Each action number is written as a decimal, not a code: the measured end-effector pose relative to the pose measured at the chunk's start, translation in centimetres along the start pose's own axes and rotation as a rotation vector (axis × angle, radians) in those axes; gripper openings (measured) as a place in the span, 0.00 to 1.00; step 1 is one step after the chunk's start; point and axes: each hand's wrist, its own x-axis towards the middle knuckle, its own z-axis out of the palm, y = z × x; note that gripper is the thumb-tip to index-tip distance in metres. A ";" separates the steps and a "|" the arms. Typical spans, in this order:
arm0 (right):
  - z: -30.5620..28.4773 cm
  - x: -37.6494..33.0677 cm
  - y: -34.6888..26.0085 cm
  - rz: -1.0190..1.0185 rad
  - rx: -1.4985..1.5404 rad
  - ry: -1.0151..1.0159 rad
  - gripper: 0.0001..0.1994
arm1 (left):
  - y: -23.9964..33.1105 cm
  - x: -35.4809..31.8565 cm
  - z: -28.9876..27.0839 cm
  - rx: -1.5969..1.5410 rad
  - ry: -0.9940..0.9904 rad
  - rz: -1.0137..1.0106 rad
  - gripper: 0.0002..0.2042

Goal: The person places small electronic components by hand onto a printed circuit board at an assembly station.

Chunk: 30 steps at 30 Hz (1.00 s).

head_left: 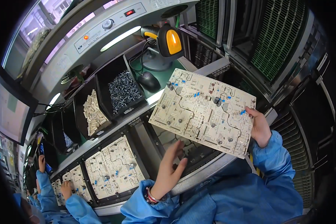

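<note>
A large cream circuit board (203,115) with blue, black and dark components is held up, tilted, by its right edge in my right hand (260,126). The thumb lies on its face; the other fingers are hidden behind it. Below the board's lower left edge is my left hand (171,170), its fingers apart and nothing in its grasp. Beneath it lies a black carrier frame (196,158) on the rail, partly covered by the board. To the left, another populated circuit board (114,168) sits flat in its own black frame.
Black bins hold pale connectors (93,114) and dark capacitor-like parts (124,89). Behind are a black mouse (148,81) and a yellow-black scanner (170,41) on a stand. Slotted racks (278,37) stand at the right. A co-worker's hand (66,189) touches a board farther left; a monitor (13,106) stands beyond.
</note>
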 end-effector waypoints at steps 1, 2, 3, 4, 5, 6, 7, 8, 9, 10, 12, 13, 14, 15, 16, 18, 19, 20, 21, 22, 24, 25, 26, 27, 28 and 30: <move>0.1 -0.4 0.6 0.003 0.001 -0.003 0.20 | 0.3 -0.1 0.5 0.003 0.003 -0.001 0.28; 0.5 -0.7 1.6 -0.014 -0.001 -0.035 0.20 | 0.9 -0.4 0.9 -0.131 -0.045 -0.090 0.31; 0.8 -1.2 2.7 -0.036 0.000 -0.062 0.20 | 1.3 -0.5 1.6 -0.267 -0.101 -0.175 0.35; 2.0 -2.6 4.0 -0.082 -0.009 -0.118 0.20 | 0.7 -0.2 2.6 -0.477 -0.174 -0.160 0.43; 2.3 -3.8 5.7 -0.153 -0.060 -0.126 0.22 | 1.3 -0.5 3.9 -0.623 -0.052 -0.154 0.44; 3.0 -5.4 7.3 -0.203 -0.049 -0.137 0.23 | 1.2 -0.5 4.7 -0.610 0.062 -0.131 0.44; 3.3 -6.7 8.4 -0.259 -0.035 -0.149 0.25 | 1.1 -0.3 5.0 -0.594 0.171 -0.106 0.44; 2.3 -7.4 8.8 -0.288 -0.059 -0.323 0.31 | 1.7 -0.2 4.4 -0.733 0.161 -0.117 0.43; 1.1 -7.3 7.9 -0.280 -0.060 -0.336 0.31 | 2.9 -0.2 3.0 -0.867 0.151 -0.124 0.43; -0.9 -7.2 6.4 -0.214 -0.273 -0.382 0.33 | 4.1 0.0 1.4 -0.952 0.137 -0.151 0.45; -3.5 -7.0 4.0 -0.074 -0.692 -0.465 0.38 | 5.2 0.2 -1.0 -1.029 0.042 -0.190 0.45; -1.3 -6.5 3.9 -0.216 -0.521 -0.354 0.33 | 4.7 0.4 -1.8 -1.085 -0.031 -0.206 0.45; -1.2 -5.3 2.4 -0.208 -0.364 -0.428 0.32 | 4.3 0.5 -2.3 -1.058 -0.042 -0.244 0.43; -0.8 -4.3 1.2 -0.189 -0.210 -0.502 0.31 | 3.9 0.3 -3.0 -1.062 -0.025 -0.239 0.43; -0.1 -3.9 0.7 -0.192 -0.105 -0.435 0.31 | 3.5 0.6 -3.5 -1.081 -0.105 -0.283 0.41; -0.1 -2.7 -0.2 -0.157 -0.017 -0.407 0.33 | 2.9 1.1 -4.1 -0.995 -0.233 -0.328 0.36; -0.4 -2.4 -0.5 -0.031 -0.063 -0.459 0.27 | 2.5 1.3 -4.3 -0.997 -0.230 -0.328 0.36; -0.4 -2.3 -0.6 -0.059 -0.216 -0.441 0.25 | 2.2 1.6 -4.6 -0.992 -0.262 -0.373 0.35; 0.2 -2.1 -0.8 -0.083 -0.368 -0.426 0.23 | 1.8 1.9 -4.8 -0.986 -0.289 -0.416 0.34; -0.1 -1.5 -0.7 -0.071 -0.371 -0.431 0.23 | 1.2 1.9 -5.1 -1.091 -0.218 -0.402 0.32; -1.7 -0.7 -0.3 -0.193 -0.225 -0.195 0.27 | 0.3 1.9 -6.8 -1.168 -0.127 -0.340 0.32; -1.9 -0.3 0.2 -0.182 -0.224 -0.192 0.27 | -0.1 1.7 -7.9 -1.237 -0.045 -0.278 0.32; -2.1 0.0 0.7 -0.255 -0.238 -0.171 0.27 | -0.5 1.2 -8.8 -1.091 0.046 -0.229 0.33; -2.1 0.4 1.2 -0.332 -0.254 -0.151 0.27 | -1.3 0.8 -9.4 -0.940 0.135 -0.131 0.33; -1.8 0.7 1.7 -0.354 -0.275 -0.131 0.28 | -1.7 0.3 -9.7 -0.798 0.237 -0.102 0.33; -1.2 1.0 2.6 -0.377 -0.328 -0.095 0.28 | -1.9 -0.6 -9.8 -0.655 0.339 -0.081 0.33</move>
